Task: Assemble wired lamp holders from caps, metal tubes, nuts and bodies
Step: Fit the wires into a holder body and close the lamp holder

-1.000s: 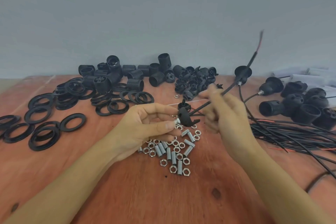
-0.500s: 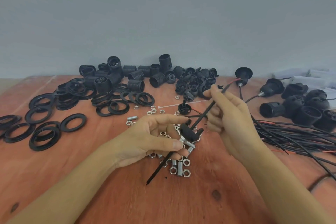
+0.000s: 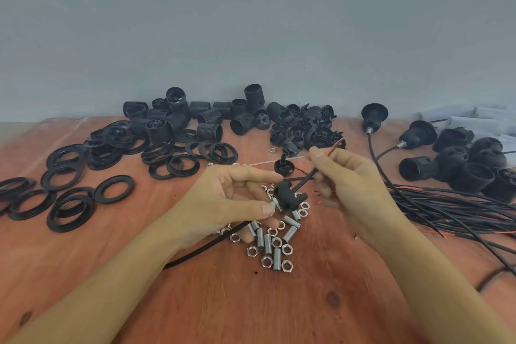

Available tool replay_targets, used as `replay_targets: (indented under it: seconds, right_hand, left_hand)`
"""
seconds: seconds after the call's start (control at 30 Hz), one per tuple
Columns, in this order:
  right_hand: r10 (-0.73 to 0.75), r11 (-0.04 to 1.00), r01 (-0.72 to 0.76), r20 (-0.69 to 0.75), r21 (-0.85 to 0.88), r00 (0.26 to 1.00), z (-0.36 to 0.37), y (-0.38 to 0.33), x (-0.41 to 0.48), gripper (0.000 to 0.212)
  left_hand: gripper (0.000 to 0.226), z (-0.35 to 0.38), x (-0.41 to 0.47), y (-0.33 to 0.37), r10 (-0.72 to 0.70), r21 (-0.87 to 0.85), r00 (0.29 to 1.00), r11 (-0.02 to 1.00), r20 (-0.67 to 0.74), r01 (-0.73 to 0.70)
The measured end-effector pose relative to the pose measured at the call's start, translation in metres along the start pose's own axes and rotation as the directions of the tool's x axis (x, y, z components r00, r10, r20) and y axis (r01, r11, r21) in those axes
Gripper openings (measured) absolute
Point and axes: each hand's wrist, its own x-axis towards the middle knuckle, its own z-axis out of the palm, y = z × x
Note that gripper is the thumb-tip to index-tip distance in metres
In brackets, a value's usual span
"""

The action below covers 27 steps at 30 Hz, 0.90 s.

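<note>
Drawing the wire straight through looks wisest while the left hand pinches the cap by its metal tube just above the nuts on the surface, and fingers of the right hand pinch the wire's upper end.

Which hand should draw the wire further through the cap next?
Right, probably. The right hand pinches the wire just above the cap, on its red-tipped end, free to pull away. The left hand grips the cap and would best steady it.
</note>
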Motion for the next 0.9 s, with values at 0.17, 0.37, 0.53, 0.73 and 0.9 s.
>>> replay_targets:
  seconds: [0.17, 0.37, 0.53, 0.73, 0.9]
  right_hand:
    - [0.013, 0.989, 0.004, 0.116, -0.148, 0.993, 0.009, 0.008, -0.007, 0.017]
    - [-0.057, 0.988, 0.061, 0.029, -0.139, 0.998, 0.008, 0.005, -0.005, 0.025]
    - [-0.128, 0.977, 0.131, 0.028, -0.169, 0.991, 0.011, 0.009, -0.006, 0.019]
    - [-0.146, 0.976, 0.164, 0.131, -0.143, 0.981, 0.016, 0.012, -0.009, 0.021]
    - [-0.127, 0.967, 0.179, 0.262, -0.183, 0.957, 0.019, 0.016, -0.013, 0.022]
  left_hand:
    - [0.043, -0.001, 0.001, -0.006, 0.173, 0.395, 0.976, 0.912, -0.131, -0.108]
    - [0.046, 0.001, 0.002, -0.010, 0.325, 0.616, 0.934, 0.769, -0.148, -0.170]
    - [0.034, 0.000, -0.002, -0.008, 0.415, 0.764, 0.909, 0.598, -0.038, -0.241]
    - [0.022, 0.001, 0.001, -0.012, 0.479, 0.814, 0.877, 0.523, -0.035, -0.253]
    - [0.023, 0.002, 0.003, -0.015, 0.493, 0.771, 0.870, 0.563, -0.023, -0.299]
